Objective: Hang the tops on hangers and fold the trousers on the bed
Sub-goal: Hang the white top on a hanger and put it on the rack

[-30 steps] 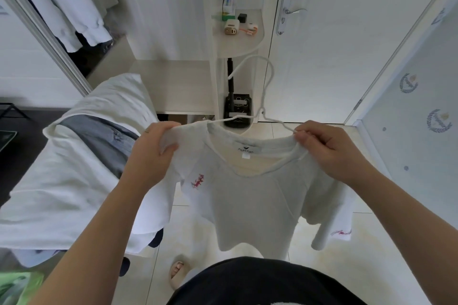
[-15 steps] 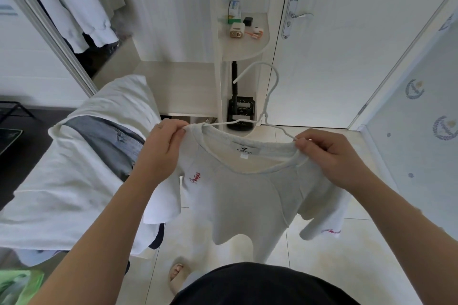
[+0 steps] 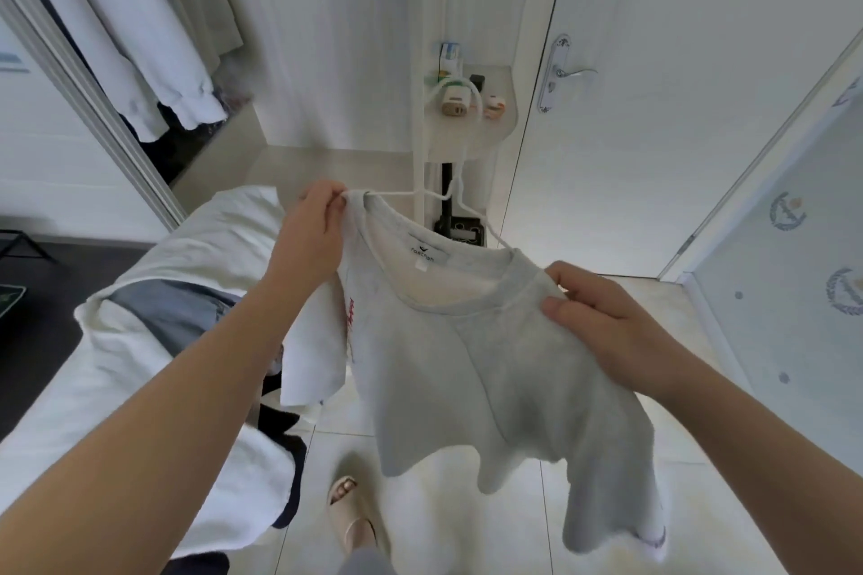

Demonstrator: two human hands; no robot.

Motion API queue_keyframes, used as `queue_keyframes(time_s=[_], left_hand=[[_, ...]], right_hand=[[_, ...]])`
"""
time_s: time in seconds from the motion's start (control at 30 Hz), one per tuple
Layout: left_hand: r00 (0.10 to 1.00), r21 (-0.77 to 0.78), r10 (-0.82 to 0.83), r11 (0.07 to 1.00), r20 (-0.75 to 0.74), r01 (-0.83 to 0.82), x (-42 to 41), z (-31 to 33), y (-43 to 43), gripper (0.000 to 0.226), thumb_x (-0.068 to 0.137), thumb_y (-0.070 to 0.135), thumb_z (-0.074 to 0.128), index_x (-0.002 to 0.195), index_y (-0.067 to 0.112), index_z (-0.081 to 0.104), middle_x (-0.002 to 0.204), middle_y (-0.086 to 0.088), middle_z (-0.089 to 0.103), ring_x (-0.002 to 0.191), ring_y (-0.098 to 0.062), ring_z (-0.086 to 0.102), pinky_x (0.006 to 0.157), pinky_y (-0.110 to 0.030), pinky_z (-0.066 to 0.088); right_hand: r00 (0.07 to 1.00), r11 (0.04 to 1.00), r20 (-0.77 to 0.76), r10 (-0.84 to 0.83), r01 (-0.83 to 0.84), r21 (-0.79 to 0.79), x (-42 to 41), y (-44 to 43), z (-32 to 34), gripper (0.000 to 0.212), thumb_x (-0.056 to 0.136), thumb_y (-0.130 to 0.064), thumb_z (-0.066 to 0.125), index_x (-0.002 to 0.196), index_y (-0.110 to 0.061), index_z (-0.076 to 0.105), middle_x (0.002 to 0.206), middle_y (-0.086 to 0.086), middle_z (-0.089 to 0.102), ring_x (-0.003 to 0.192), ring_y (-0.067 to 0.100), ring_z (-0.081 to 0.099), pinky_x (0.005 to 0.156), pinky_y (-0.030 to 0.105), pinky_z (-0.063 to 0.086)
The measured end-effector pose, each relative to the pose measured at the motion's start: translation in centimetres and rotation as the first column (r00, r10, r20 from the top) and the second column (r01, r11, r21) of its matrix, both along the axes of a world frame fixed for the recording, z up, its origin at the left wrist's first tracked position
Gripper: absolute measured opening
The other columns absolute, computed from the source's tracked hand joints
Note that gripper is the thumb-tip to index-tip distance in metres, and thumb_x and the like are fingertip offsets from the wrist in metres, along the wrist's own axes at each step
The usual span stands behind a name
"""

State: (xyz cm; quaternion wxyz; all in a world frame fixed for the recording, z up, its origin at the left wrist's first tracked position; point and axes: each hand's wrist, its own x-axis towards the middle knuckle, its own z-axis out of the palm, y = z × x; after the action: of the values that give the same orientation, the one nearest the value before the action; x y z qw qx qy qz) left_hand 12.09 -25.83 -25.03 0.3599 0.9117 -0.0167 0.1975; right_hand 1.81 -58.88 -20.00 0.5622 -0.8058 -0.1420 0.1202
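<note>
A light grey top [image 3: 471, 369] with red print on one sleeve hangs in front of me on a white hanger [image 3: 460, 182]. The hanger's hook rises above the collar. My left hand [image 3: 313, 229] pinches the top's left shoulder at the hanger's end. My right hand [image 3: 602, 317] grips the right shoulder, lower down, so the top tilts down to the right. Grey-blue trousers [image 3: 173, 317] lie on the white bed [image 3: 116, 369] at the left.
White garments [image 3: 154, 42] hang in the open wardrobe at the upper left. A small corner shelf [image 3: 485, 140] with chargers stands ahead, beside a white door [image 3: 654, 107]. A dark garment [image 3: 280, 425] lies at the bed's edge. My slippered foot [image 3: 350, 523] stands on the tiled floor.
My left hand has lifted the top's left shoulder higher and further forward while my right hand has dropped, tilting the top. My view has tipped up, showing more of the wardrobe.
</note>
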Motion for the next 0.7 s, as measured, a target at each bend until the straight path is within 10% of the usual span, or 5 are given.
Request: queue_keyframes(time_s=[0.33,0.7], left_hand=[[0.993,-0.162,-0.094,0.983,-0.074,0.081,11.6,6.9,7.2,0.046,0.104,0.036,0.051,0.148,0.023,0.044,0.149,0.001,0.047,0.136,-0.017,0.045,0.113,-0.039,0.037],[0.964,-0.216,-0.255,0.940,0.072,0.265,17.3,18.9,16.1,0.022,0.099,0.042,0.057,0.118,0.031,0.064,0.114,0.023,0.062,0.104,0.000,0.060,0.080,-0.014,0.043]], right_hand=[[0.981,0.985,0.100,-0.168,0.161,0.068,11.9,12.6,7.5,0.017,0.097,-0.020,0.056,0.084,-0.014,0.065,0.074,0.002,0.062,0.069,0.014,0.057,0.067,0.032,0.044],[0.874,0.913,0.303,-0.380,0.302,0.275,27.5,29.0,18.6,0.015,0.095,-0.010,0.053,0.086,-0.002,0.061,0.072,0.007,0.054,0.061,0.012,0.051,0.058,0.023,0.041]])
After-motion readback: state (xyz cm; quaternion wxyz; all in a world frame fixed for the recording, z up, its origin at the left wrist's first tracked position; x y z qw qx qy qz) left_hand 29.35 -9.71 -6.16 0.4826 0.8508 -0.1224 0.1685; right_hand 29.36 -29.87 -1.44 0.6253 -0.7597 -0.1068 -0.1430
